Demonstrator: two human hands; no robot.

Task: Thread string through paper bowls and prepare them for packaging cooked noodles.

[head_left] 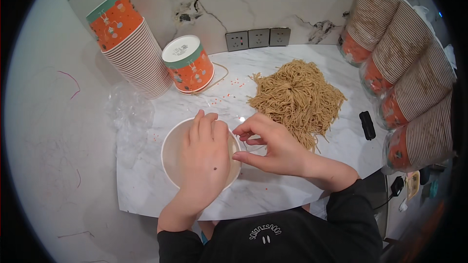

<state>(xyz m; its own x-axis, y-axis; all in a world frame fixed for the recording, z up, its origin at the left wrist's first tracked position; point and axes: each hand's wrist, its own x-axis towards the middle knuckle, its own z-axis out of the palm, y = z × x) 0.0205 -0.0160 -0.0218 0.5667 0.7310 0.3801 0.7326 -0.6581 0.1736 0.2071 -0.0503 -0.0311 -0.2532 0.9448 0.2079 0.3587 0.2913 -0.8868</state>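
In front of me stands a white-lined paper bucket [171,153], its round mouth facing up. My left hand [207,148] lies across that mouth, back upward, fingers reaching past the far rim. Its thumb is hidden; the hand appears to hold the bucket by its rim. At the bucket's right rim is my right hand [263,146], with fingers curled and the thumb set against the rim. A faint thin line shows between its fingers and thumb, too fine to make out. Beyond that hand lies a large heap of tan cords [297,100].
At back left, a tilted stack of orange and green paper buckets [134,51] stands beside an upside-down bucket [192,68] with a cord handle. Clear plastic [129,117] lies left. Several bagged bucket stacks [399,46] line the right, near a black object [367,125]. Orange bits [226,96] dot the table.
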